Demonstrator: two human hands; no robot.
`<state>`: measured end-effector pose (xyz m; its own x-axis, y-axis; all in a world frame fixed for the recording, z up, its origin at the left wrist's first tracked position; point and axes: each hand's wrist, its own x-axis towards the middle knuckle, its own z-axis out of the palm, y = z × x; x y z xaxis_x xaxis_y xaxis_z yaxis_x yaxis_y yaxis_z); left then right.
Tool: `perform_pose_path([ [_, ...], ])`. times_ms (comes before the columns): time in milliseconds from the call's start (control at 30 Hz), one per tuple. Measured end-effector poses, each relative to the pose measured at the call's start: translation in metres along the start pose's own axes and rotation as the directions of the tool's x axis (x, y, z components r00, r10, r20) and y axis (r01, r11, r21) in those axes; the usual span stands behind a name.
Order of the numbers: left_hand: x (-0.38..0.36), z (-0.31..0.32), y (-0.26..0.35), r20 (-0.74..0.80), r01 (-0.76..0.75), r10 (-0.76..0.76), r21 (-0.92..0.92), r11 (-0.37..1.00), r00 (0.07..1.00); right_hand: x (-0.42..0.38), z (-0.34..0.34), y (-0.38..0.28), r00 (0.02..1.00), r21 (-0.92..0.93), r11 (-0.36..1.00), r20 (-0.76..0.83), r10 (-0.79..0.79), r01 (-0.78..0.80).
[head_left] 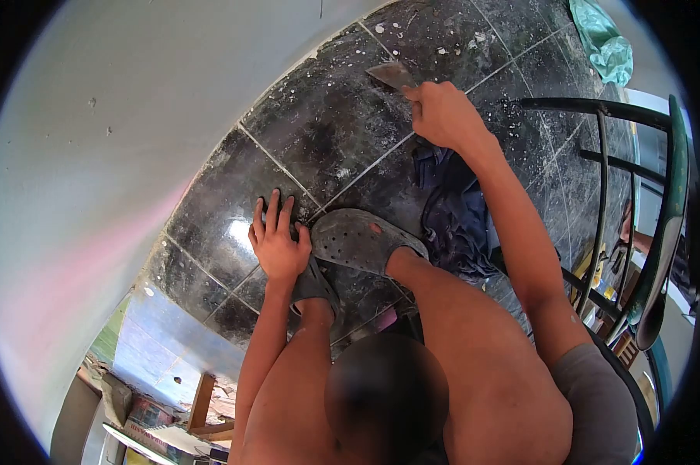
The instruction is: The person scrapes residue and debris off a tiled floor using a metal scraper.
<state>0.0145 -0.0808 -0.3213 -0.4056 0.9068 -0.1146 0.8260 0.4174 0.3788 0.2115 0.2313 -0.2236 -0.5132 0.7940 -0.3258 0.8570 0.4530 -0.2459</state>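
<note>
Black floor tiles (288,128) with pale joints and white specks spread out before me. My right hand (446,114) is wrapped round a putty knife (392,75); its worn blade points left, low over the speckled tiles. Fingers apart, my left hand (278,246) rests on a shiny patch of floor near the wall, beside my shoes. One dark perforated clog (359,240) shows between my hands, while the other is partly behind my left wrist. A crumpled dark cloth (450,205) lies under my right forearm.
On the left runs a pale wall (117,139) with a pink smear. A dark metal chair frame (601,155) stands close on the right. At the top right is a green plastic bag (604,48). Wooden pieces (201,403) and clutter lie at the lower left.
</note>
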Motion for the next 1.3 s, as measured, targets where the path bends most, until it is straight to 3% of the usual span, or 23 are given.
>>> perform_pose_path([
  [267, 0.001, -0.001, 0.0, -0.011, -0.012, 0.012, 0.003, 1.0, 1.0, -0.007, -0.008, -0.004, 0.989, -0.01, 0.997, 0.131, 0.075, -0.074],
  [567, 0.0, 0.0, -0.001, -0.005, -0.007, 0.007, 0.0, 1.0, 1.0, 0.0, -0.003, -0.009, 0.998, 0.023, 0.998, -0.023, 0.066, -0.066],
  [667, 0.0, 0.0, -0.002, -0.009, -0.012, 0.012, -0.01, 1.0, 1.0, -0.008, -0.003, -0.015, 0.989, -0.025, 0.991, 0.064, 0.136, -0.134],
  [1300, -0.002, -0.001, 0.0, -0.006, -0.009, 0.009, -0.007, 1.0, 1.0, 0.002, -0.004, -0.013, 0.989, 0.038, 0.988, 0.019, 0.149, -0.149],
])
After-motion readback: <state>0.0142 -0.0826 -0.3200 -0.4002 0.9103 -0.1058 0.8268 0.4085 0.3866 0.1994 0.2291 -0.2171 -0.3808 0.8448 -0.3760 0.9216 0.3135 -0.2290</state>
